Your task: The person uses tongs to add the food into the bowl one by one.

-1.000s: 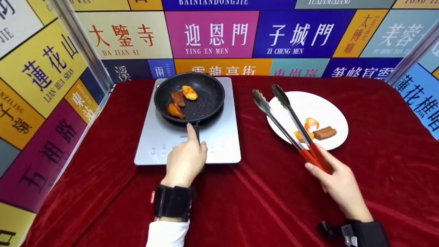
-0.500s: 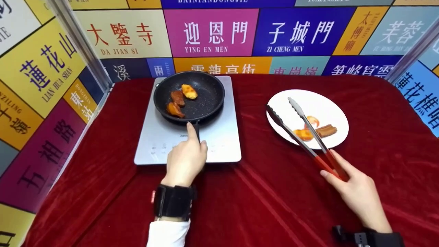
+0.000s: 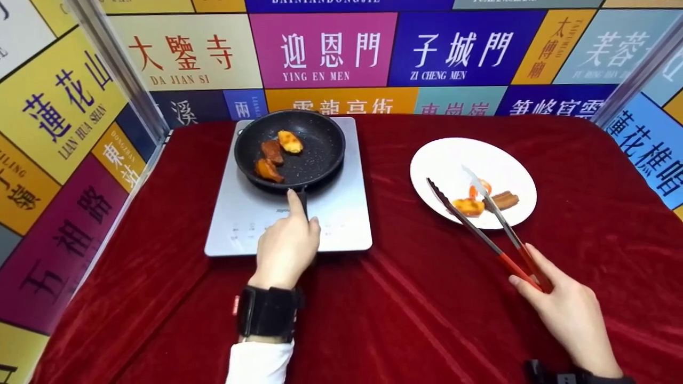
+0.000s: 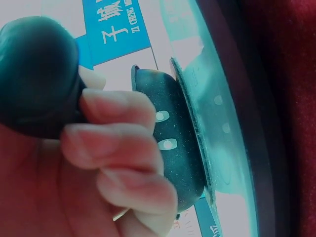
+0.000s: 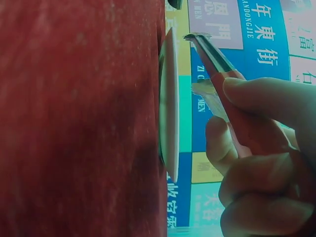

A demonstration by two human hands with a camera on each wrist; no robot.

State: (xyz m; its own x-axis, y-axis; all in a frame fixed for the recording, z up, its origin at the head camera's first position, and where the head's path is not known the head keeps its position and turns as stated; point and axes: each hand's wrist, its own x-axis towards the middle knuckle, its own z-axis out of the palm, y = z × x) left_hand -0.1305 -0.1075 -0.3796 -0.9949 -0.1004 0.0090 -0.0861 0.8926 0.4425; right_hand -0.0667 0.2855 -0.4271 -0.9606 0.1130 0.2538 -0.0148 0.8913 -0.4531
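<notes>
Well, left of centre the left hand (image 3: 285, 242) wraps its fingers round the handle (image 3: 302, 199) of a black pan (image 3: 315, 157); lower right, the right hand's (image 3: 570, 306) curled fingers grip tongs (image 3: 504, 224), spread over the white plate (image 3: 432, 160).

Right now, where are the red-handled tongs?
In the head view, the red-handled tongs are on the right, gripped by the right hand, with their spread tips above the white plate.
</notes>
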